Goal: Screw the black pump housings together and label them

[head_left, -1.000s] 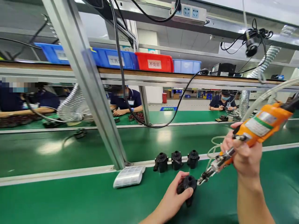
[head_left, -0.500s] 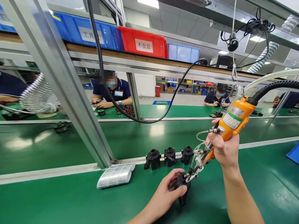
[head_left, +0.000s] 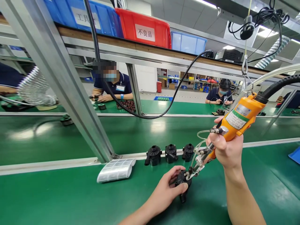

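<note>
Held black pump (head_left: 183, 179): on the green bench (head_left: 70, 200), near its front-centre, just this side of a row of three similar pumps (head_left: 171, 154). We note a matte, dark body, a round stepped top, and a stubby side pipe pointing our way; much of the casing is hidden by fingers.

Left hand (head_left: 165, 186): thumb and fingers parted only by the pump's width, curled about its left and near sides, grasping it. Right hand (head_left: 231, 150): wrapped firmly round an orange power screwdriver (head_left: 242, 114), thumb along the metal neck. The driver slants down to the left, its metal nose at the rim of the pump's top; whether the bit sits in a screw we cannot tell.

Left of the row we log a curled, whitish sheet (head_left: 116, 170) lying near the metal post (head_left: 70, 81).
</note>
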Demonstrator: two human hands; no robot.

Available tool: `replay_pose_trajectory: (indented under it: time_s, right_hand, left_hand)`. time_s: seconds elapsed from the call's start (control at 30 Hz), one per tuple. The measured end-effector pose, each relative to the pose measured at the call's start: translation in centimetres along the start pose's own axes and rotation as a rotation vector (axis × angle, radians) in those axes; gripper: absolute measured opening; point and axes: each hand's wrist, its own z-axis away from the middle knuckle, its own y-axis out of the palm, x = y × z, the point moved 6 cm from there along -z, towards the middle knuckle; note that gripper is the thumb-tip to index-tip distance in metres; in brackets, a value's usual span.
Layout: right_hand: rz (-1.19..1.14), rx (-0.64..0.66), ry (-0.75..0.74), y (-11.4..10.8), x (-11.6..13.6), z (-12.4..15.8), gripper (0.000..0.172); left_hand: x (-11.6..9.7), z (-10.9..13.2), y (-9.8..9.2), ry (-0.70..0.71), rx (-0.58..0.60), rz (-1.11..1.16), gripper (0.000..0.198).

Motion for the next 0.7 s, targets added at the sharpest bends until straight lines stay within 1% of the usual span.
replay_pose_trajectory:
  time_s: [0.1, 0.17, 0.27, 0.43, 0.53, 0.63, 0.7]
  right_hand:
    - [0.031, 0.027, 0.030, 1.9, -0.1, 0.7, 0.041]
    - [0.054, 0.065, 0.052, 3.2, -0.2, 1.2, 0.044]
    - [0.052, 0.091, 0.108, 4.0, -0.6, 1.8, 0.050]
    - [0.050, 0.101, 0.143, 3.9, -1.5, 2.0, 0.049]
    - [0.094, 0.079, 0.138, 3.7, -1.9, 1.3, 0.046]
    - [0.134, 0.007, 0.085, 2.4, -1.1, 0.2, 0.040]
    - [0.149, -0.049, 0.034, 0.5, 0.1, -0.4, 0.039]
  left_hand:
    - [-0.7, 0.1, 0.3, -0.002, 0.004, -0.020, 0.049]
    - [-1.0, 0.1, 0.4, 0.003, 0.014, -0.010, 0.050]
    - [-1.3, 0.1, 0.6, 0.019, 0.028, 0.009, 0.047]
    - [-1.4, -0.1, 0.8, 0.048, 0.034, -0.018, 0.047]
    - [-0.5, -0.1, 0.5, 0.050, 0.029, -0.028, 0.051]
    - [0.8, 0.2, -0.1, 0.098, 0.049, -0.014, 0.064]
    - [1.4, 0.6, -0.3, 0.140, 0.122, -0.019, 0.080]
